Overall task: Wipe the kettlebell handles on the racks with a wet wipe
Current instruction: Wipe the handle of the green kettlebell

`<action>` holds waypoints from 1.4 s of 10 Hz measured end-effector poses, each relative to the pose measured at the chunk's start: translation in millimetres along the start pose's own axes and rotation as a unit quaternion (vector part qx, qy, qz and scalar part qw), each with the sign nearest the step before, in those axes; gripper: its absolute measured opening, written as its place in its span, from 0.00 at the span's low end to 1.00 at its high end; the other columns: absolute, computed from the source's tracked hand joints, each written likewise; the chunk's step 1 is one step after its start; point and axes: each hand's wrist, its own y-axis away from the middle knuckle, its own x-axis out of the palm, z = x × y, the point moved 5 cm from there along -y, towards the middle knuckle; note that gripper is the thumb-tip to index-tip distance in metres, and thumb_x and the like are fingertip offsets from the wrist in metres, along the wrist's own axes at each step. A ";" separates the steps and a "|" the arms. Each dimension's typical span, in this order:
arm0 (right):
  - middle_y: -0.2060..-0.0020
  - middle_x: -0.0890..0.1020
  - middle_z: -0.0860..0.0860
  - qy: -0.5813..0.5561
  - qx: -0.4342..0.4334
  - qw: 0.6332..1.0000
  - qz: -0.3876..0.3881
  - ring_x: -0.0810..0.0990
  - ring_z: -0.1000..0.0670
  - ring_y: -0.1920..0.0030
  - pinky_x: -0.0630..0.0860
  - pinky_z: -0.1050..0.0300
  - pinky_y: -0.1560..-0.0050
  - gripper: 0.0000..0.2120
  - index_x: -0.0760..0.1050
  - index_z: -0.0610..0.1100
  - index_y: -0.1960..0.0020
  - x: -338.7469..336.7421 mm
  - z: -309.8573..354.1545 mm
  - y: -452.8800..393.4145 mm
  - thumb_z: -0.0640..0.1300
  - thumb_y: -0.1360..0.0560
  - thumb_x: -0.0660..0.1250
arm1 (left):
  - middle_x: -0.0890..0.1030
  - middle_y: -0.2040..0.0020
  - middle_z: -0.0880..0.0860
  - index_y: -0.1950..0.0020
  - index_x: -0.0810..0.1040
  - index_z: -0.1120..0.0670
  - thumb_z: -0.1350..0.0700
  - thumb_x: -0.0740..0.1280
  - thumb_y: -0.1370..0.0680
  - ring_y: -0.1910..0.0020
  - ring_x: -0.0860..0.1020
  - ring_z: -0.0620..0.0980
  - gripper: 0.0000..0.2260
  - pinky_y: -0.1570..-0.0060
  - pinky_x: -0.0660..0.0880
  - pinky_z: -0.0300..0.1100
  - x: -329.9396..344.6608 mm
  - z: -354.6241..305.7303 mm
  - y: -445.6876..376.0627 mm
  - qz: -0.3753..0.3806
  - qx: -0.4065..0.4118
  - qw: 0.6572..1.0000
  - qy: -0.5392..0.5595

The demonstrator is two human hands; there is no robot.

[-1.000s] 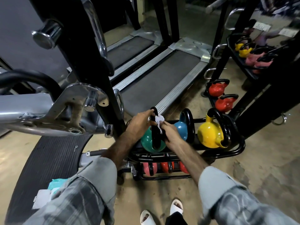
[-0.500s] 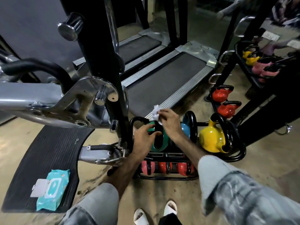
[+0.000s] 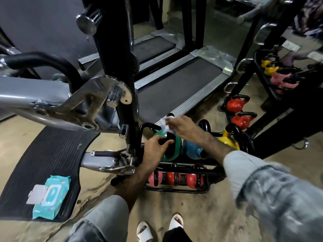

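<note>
A green kettlebell (image 3: 176, 142) with a black handle sits at the left end of a low black rack (image 3: 178, 190). My left hand (image 3: 155, 147) grips the lower part of that handle. My right hand (image 3: 183, 125) holds a white wet wipe (image 3: 163, 123) around the top of the same handle. A blue kettlebell (image 3: 192, 149) and a yellow kettlebell (image 3: 227, 137) stand to the right on the same tier. Three small red kettlebells (image 3: 172, 178) fill the tier below.
A chrome and black machine frame (image 3: 111, 95) crowds the rack's left side. A teal wet-wipe pack (image 3: 50, 196) lies on a black rubber mat (image 3: 43, 154) at the left. Treadmills (image 3: 176, 88) lie behind. More kettlebell racks (image 3: 240, 109) stand at the right. My white sandals (image 3: 145, 231) are below.
My left hand slid from the top of the green kettlebell's handle down to its lower part. My right hand with the wipe rose to the handle's top. The view shifted right.
</note>
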 end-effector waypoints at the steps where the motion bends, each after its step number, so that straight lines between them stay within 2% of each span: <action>1: 0.53 0.83 0.50 0.064 -0.114 0.987 0.095 0.82 0.45 0.57 0.73 0.57 0.59 0.09 0.77 0.46 0.45 -6.8 8.7 9.7 0.39 0.24 0.65 | 0.85 0.62 0.47 0.56 0.83 0.54 0.41 0.73 0.31 0.62 0.82 0.39 0.16 0.57 0.80 0.40 1.3 6.2 -1.6 0.018 -0.016 1.000 -0.008; 2: 0.48 0.81 0.38 0.074 -0.138 0.980 0.123 0.79 0.37 0.47 0.74 0.49 0.47 0.12 0.78 0.37 0.44 -30.8 15.5 5.8 0.39 0.22 0.59 | 0.85 0.64 0.47 0.57 0.84 0.54 0.41 0.73 0.31 0.64 0.82 0.38 0.16 0.59 0.81 0.40 1.2 9.2 -1.8 0.028 -0.022 0.999 0.014; 3: 0.48 0.80 0.40 0.195 -0.171 0.957 0.133 0.79 0.37 0.48 0.75 0.45 0.47 0.23 0.76 0.40 0.46 -29.4 15.6 -24.9 0.51 0.23 0.47 | 0.85 0.59 0.49 0.53 0.83 0.55 0.45 0.73 0.29 0.62 0.82 0.39 0.14 0.61 0.79 0.32 3.1 6.7 1.0 0.051 -0.021 0.997 0.055; 4: 0.47 0.80 0.47 0.333 -0.212 0.897 0.198 0.76 0.45 0.53 0.77 0.47 0.50 0.09 0.70 0.45 0.49 -19.6 15.8 -22.8 0.40 0.19 0.52 | 0.83 0.58 0.44 0.51 0.81 0.54 0.45 0.73 0.29 0.59 0.80 0.36 0.14 0.60 0.75 0.26 0.8 2.2 2.8 0.030 0.012 0.999 0.037; 5: 0.52 0.79 0.63 0.304 -0.219 0.927 0.014 0.70 0.50 0.54 0.78 0.52 0.47 0.07 0.67 0.45 0.49 -18.0 -15.3 -24.2 0.41 0.17 0.51 | 0.80 0.55 0.43 0.49 0.79 0.51 0.50 0.73 0.28 0.57 0.78 0.36 0.11 0.57 0.71 0.24 0.5 -4.5 5.4 -0.019 0.092 0.996 -0.001; 6: 0.45 0.75 0.66 0.233 -0.272 0.930 0.082 0.77 0.45 0.48 0.78 0.47 0.49 0.11 0.73 0.49 0.40 8.9 -40.0 -40.2 0.49 0.20 0.59 | 0.76 0.44 0.50 0.42 0.77 0.52 0.55 0.70 0.25 0.52 0.77 0.42 0.12 0.52 0.76 0.32 7.0 -9.9 13.5 -0.012 0.184 0.980 -0.069; 7: 0.50 0.82 0.47 0.274 -0.255 0.909 0.183 0.82 0.44 0.54 0.79 0.48 0.53 0.09 0.78 0.44 0.46 -6.7 -7.4 -59.8 0.45 0.22 0.61 | 0.69 0.31 0.52 0.34 0.74 0.51 0.59 0.69 0.25 0.43 0.78 0.51 0.19 0.48 0.80 0.43 13.4 -11.3 17.6 0.048 0.223 0.958 -0.175; 8: 0.60 0.79 0.44 0.256 -0.265 0.920 0.134 0.78 0.49 0.56 0.78 0.54 0.49 0.11 0.75 0.46 0.50 -28.4 20.7 -54.7 0.37 0.20 0.55 | 0.63 0.25 0.53 0.35 0.75 0.53 0.63 0.70 0.27 0.40 0.77 0.55 0.20 0.48 0.80 0.48 17.0 -15.1 14.3 0.090 0.249 0.935 -0.237; 9: 0.53 0.77 0.51 0.221 -0.290 0.919 0.150 0.73 0.58 0.56 0.66 0.65 0.42 0.14 0.69 0.58 0.45 -27.8 12.0 -44.6 0.39 0.18 0.55 | 0.60 0.24 0.52 0.34 0.73 0.52 0.61 0.69 0.26 0.38 0.76 0.54 0.21 0.49 0.80 0.50 18.7 -16.9 11.4 0.125 0.256 0.913 -0.292; 10: 0.67 0.75 0.60 0.122 -0.328 0.930 0.108 0.71 0.71 0.73 0.70 0.75 0.58 0.24 0.75 0.58 0.60 -41.4 2.0 -49.9 0.36 0.17 0.50 | 0.61 0.25 0.53 0.32 0.72 0.52 0.60 0.68 0.25 0.37 0.75 0.54 0.21 0.46 0.79 0.49 16.6 -24.5 13.0 0.132 0.279 0.905 -0.293; 11: 0.74 0.77 0.62 0.318 -0.480 0.817 0.023 0.72 0.62 0.77 0.66 0.70 0.71 0.19 0.80 0.50 0.72 -48.1 8.0 -70.6 0.34 0.26 0.67 | 0.59 0.24 0.54 0.30 0.70 0.52 0.58 0.68 0.24 0.36 0.74 0.54 0.23 0.42 0.77 0.46 9.5 -34.6 13.5 0.137 0.276 0.897 -0.316; 12: 0.60 0.72 0.66 0.246 -0.413 0.876 0.032 0.72 0.67 0.61 0.67 0.77 0.61 0.20 0.80 0.57 0.50 -35.1 -10.7 -57.3 0.33 0.23 0.60 | 0.58 0.25 0.54 0.30 0.70 0.54 0.57 0.68 0.24 0.37 0.75 0.52 0.22 0.42 0.76 0.41 12.7 -33.6 15.4 0.148 0.290 0.890 -0.319; 13: 0.48 0.69 0.57 0.201 -0.304 0.924 0.115 0.68 0.61 0.47 0.62 0.83 0.51 0.15 0.74 0.48 0.34 -51.3 -18.8 -40.6 0.38 0.18 0.58 | 0.57 0.23 0.53 0.31 0.71 0.57 0.59 0.64 0.21 0.32 0.70 0.53 0.17 0.35 0.72 0.47 12.9 -29.3 10.9 0.162 0.269 0.911 -0.267; 14: 0.50 0.67 0.55 0.209 -0.374 0.898 0.103 0.66 0.72 0.51 0.67 0.66 0.36 0.15 0.67 0.60 0.35 -32.6 -23.1 -59.7 0.45 0.15 0.50 | 0.52 0.21 0.49 0.29 0.69 0.55 0.61 0.66 0.23 0.29 0.67 0.54 0.22 0.34 0.71 0.51 16.8 -24.5 7.7 0.174 0.282 0.888 -0.319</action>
